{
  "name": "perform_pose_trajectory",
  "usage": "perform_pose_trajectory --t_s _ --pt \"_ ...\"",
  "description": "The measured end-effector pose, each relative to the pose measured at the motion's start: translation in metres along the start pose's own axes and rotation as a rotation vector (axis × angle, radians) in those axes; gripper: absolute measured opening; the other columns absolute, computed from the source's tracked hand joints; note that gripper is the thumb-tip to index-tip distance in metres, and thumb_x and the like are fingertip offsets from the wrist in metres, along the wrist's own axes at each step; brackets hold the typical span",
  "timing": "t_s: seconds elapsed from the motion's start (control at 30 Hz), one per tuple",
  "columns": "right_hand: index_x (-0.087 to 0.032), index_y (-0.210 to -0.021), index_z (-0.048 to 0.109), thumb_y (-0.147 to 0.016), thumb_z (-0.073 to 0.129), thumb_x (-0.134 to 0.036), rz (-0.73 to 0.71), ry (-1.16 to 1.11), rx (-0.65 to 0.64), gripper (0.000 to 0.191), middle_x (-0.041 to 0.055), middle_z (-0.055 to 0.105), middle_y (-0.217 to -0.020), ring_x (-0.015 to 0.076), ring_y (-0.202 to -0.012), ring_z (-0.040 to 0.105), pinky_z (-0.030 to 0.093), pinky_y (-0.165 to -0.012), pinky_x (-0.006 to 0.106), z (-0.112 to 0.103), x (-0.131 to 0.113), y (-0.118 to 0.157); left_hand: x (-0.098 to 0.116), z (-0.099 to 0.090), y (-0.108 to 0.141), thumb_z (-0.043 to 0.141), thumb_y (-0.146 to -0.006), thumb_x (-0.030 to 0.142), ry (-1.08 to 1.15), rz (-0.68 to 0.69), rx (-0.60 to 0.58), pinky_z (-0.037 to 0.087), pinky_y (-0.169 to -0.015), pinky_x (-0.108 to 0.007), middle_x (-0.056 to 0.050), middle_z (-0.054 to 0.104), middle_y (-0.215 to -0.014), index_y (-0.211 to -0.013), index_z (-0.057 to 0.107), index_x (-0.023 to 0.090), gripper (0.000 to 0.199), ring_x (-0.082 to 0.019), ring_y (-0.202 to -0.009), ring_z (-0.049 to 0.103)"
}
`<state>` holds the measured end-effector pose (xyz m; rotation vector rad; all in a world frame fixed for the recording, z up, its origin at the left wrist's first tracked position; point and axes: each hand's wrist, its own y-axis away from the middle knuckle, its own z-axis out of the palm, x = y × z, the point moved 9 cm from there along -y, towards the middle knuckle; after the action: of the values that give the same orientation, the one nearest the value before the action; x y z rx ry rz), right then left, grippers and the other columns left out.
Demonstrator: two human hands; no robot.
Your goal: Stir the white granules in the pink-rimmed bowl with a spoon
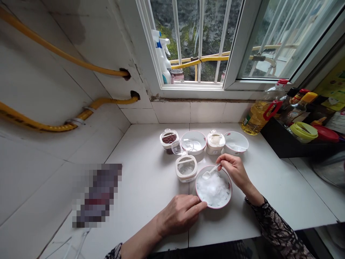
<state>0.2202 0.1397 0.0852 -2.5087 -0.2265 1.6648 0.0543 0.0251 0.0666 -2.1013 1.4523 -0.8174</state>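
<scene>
My right hand [234, 171] is closed in a pinch on the handle of a small white spoon [207, 175]. The spoon's scoop is over the left part of a pink-rimmed bowl [229, 196], above a heap of white granules [214, 189]. At the bowl's lower left rim, my left hand [183, 212] grips the edge with its fingers; the thumb is hidden. Just left of the bowl stands a clear jar [186, 169] with a white collar and its lid flipped up. What is left inside looks pale and low.
Behind are a jar of dark reddish grains [169, 139], a white bowl [194, 138], a jar of pale powder [215, 142] and another bowl [237, 139] with a white spoon. An oil bottle [256, 115] and a black condiment rack [280, 138] stand right. A blurred object [98, 196] lies left.
</scene>
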Motion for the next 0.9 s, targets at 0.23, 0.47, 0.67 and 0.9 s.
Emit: perform_pose_trajectory --t_s 0.23,0.47,0.67,0.9 --pt "-0.019 -0.068 0.066 -0.073 0.053 -0.027 0.148 -0.179 0.002 0.017 -0.0002 0.065 -0.052 0.0175 -0.055 0.061 0.048 -0.066 0.032 -0.006 0.019 -0.007 -0.001 0.000 0.000 0.042 -0.080 -0.001 0.000 -0.003 0.007 0.044 -0.048 -0.023 -0.005 0.064 -0.073 -0.111 0.057 0.011 0.036 -0.014 -0.055 0.055" --pt "-0.022 -0.071 0.065 -0.079 0.049 -0.014 -0.283 0.262 0.015 0.020 -0.0005 0.068 -0.061 0.0186 -0.066 0.060 0.044 -0.084 0.039 0.001 -0.020 0.002 0.000 0.001 0.000 0.040 -0.081 0.000 -0.015 -0.007 -0.003 0.044 -0.048 -0.023 -0.004 0.062 -0.071 -0.112 0.056 0.013 0.036 -0.013 -0.055 0.055" --pt "-0.022 -0.072 0.066 -0.078 0.047 -0.010 -0.418 0.322 -0.050 0.023 -0.0010 0.066 -0.064 0.0183 -0.070 0.058 0.041 -0.088 0.039 0.015 -0.030 0.009 0.000 0.001 0.001 0.041 -0.082 0.001 -0.022 -0.006 -0.008 0.045 -0.049 -0.022 -0.004 0.063 -0.071 -0.112 0.055 0.012 0.035 -0.013 -0.055 0.055" --pt "-0.021 -0.067 0.065 -0.076 0.048 -0.021 -0.002 0.001 -0.033 0.019 -0.0005 0.064 -0.055 0.0180 -0.062 0.059 0.045 -0.068 0.031 0.001 0.001 -0.002 0.000 -0.001 -0.001 0.041 -0.080 -0.001 -0.011 -0.005 0.002 0.045 -0.047 -0.023 -0.004 0.064 -0.071 -0.111 0.055 0.012 0.036 -0.014 -0.054 0.055"
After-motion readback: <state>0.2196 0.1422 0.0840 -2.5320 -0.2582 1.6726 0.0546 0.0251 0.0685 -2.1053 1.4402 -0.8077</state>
